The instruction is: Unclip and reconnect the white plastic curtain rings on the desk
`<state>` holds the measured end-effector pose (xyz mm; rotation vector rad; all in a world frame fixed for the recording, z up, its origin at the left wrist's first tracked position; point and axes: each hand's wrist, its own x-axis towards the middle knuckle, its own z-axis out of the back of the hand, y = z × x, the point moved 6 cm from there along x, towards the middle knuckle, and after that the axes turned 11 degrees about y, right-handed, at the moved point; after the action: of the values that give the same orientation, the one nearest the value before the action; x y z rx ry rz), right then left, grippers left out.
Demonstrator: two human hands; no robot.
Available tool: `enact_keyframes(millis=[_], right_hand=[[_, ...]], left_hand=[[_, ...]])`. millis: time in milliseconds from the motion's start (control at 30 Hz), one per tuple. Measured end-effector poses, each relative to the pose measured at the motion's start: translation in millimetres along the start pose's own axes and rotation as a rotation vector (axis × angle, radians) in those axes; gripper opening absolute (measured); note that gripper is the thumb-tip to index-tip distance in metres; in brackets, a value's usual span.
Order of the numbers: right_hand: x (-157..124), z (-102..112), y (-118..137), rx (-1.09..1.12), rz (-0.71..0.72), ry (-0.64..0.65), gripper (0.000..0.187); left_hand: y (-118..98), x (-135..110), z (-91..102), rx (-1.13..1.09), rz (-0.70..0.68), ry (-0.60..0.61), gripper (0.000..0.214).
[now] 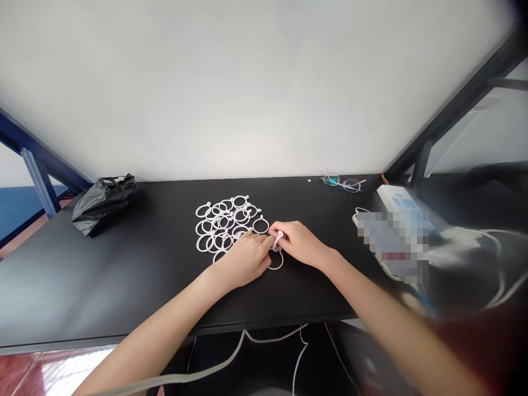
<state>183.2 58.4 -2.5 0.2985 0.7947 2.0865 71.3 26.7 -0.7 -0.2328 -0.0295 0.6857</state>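
Observation:
Both my hands meet at the middle of the black table (136,275). My left hand (246,258) and my right hand (297,242) pinch the same small white plastic ring (278,241) between their fingertips. Another white ring (276,265) lies on the table just under them. A cluster of several white rings (225,225) lies flat directly behind my left hand, touching its knuckles.
A crumpled black plastic bag (101,202) sits at the table's back left. Eyeglasses (343,183) lie at the back right near the wall. A white device (398,199) and blurred items with white cables occupy the right side. Cables hang below the front edge.

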Motion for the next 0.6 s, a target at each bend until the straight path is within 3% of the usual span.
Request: enact_keyframes(millis=[600], right_hand=[[-0.4, 0.8, 1.4, -0.021, -0.001, 0.002, 0.014]], left_hand=[[0.4, -0.9, -0.5, -0.023, -0.005, -0.012, 0.012]])
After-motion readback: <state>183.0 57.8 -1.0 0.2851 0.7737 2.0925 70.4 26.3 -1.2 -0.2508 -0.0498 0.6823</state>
